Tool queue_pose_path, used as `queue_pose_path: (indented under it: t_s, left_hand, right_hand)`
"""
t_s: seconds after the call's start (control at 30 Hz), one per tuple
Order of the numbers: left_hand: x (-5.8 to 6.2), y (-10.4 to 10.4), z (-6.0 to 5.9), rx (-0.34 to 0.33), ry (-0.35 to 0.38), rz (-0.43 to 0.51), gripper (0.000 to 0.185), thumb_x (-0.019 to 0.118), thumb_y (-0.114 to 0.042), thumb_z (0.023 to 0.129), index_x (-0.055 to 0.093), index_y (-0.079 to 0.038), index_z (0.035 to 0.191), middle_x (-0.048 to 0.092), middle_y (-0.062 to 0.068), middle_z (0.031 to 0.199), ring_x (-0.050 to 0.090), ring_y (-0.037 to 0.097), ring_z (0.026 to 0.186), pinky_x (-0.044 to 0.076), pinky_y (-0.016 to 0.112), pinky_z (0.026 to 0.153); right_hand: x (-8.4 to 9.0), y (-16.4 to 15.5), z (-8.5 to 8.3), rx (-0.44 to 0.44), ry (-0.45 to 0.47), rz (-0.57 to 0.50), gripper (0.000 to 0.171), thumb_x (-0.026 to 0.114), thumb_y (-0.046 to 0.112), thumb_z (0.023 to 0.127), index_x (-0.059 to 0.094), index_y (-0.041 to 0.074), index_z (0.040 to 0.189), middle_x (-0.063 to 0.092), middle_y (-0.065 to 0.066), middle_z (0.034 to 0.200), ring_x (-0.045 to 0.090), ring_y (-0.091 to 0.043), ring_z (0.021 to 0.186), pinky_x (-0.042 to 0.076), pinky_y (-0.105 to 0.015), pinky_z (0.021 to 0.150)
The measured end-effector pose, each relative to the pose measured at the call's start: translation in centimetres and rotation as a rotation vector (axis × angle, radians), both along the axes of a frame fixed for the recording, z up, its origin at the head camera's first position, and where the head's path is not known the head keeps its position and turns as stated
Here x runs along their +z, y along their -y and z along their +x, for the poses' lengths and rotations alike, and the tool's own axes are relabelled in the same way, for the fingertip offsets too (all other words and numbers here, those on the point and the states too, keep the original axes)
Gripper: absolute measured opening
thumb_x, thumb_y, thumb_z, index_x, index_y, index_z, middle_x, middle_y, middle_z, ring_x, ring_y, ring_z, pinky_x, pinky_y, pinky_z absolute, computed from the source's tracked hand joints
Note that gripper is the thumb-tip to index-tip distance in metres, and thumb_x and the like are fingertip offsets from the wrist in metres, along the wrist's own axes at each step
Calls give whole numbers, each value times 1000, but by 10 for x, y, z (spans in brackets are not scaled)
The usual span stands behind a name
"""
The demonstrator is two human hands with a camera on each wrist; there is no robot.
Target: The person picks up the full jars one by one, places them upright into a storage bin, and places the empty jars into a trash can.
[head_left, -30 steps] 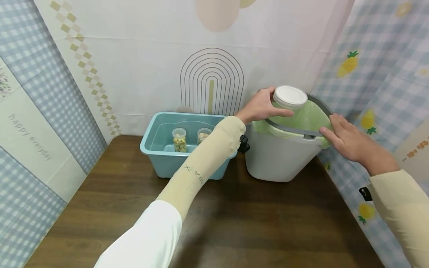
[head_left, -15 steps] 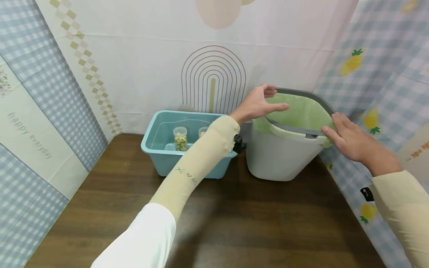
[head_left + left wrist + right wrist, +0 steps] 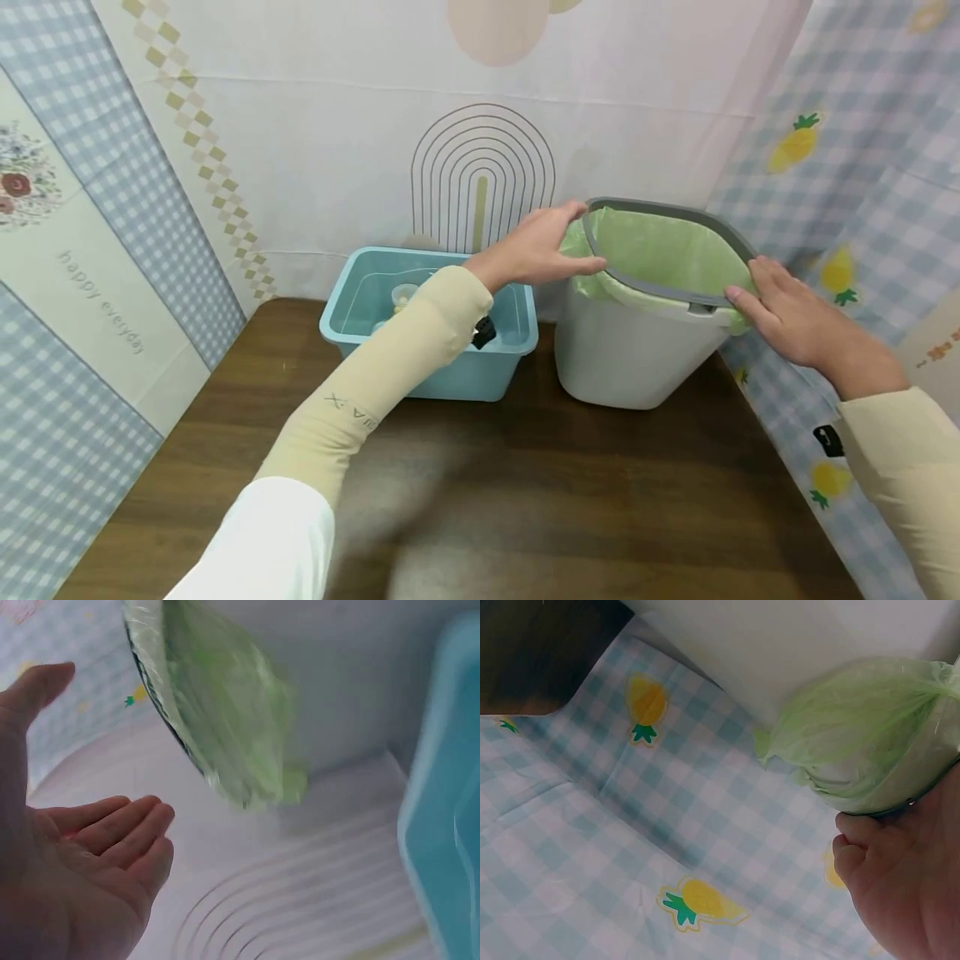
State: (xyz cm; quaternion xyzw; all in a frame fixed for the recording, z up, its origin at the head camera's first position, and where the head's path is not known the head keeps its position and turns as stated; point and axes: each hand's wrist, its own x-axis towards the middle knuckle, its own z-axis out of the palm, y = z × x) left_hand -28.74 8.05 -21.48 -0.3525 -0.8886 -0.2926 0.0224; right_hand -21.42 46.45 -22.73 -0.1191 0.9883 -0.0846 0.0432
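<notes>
A light-grey trash bin point(image 3: 626, 354) stands tilted at the right of the table, lined with a green plastic bag point(image 3: 667, 254) under its dark-grey rim. My left hand point(image 3: 536, 250) is beside the bin's left edge, holding nothing; in the left wrist view, the palm point(image 3: 82, 877) faces the camera with thumb and fingers spread apart. At the right end of the rim, my right hand point(image 3: 798, 321) grips the edge, its fingertips bent against the outside in the right wrist view. Left of the bin sits a blue tub point(image 3: 480, 375) containing a clear jar point(image 3: 403, 293), partly covered by my left forearm.
The brown wooden table point(image 3: 525, 500) extends in front of the bin and tub. A white patterned cloth point(image 3: 330, 167) hangs behind them, and a blue checked cloth point(image 3: 862, 192) with pineapples borders the right side.
My left hand has let go of the white-lidded jar over the bin, and the jar is out of sight. That hand has withdrawn leftward, while my right hand stays on the rim.
</notes>
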Motion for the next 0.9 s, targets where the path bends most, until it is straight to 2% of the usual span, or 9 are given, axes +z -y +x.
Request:
queue_pose_path:
  t_s: [0.13,0.33,0.47,0.7,0.9]
  left_hand:
    - [0,15,8,11,-105,-133,92,61,-56,102,23,-5,169,29,10,175,27,25,163,24,37,134]
    - [-4,40,17,55,-155,-258,92,53,-60,105,17,-6,170,23,11,177,24,27,165,22,40,135]
    - [-9,59,23,80,-221,-333,89,50,-59,107,17,-5,170,22,13,177,23,29,165,20,43,136]
    - [-22,91,35,134,-293,-392,87,49,-59,106,18,-8,170,21,12,178,20,30,165,18,48,136]
    - [-40,113,42,161,-302,-400,88,47,-62,106,17,-12,171,18,12,178,17,31,166,16,53,136]
  right_hand:
    - [-1,-2,-1,-1,1,0,81,20,48,116,-14,-8,163,-18,-37,169,-16,-57,158,-5,-73,127]
    - [-2,-3,-3,3,-3,-8,81,21,47,116,-13,-9,163,-17,-38,169,-15,-57,158,-3,-75,126]
    - [-3,-1,-4,4,-1,-6,81,20,47,116,-13,-9,163,-17,-38,169,-15,-57,158,-3,-74,126]
    - [-5,0,-6,13,-9,6,80,20,46,116,-12,-11,163,-15,-40,169,-13,-58,158,-2,-74,126]
    - [-5,-2,-6,7,-5,1,81,20,47,116,-13,-11,162,-17,-39,168,-16,-57,158,-4,-74,126]
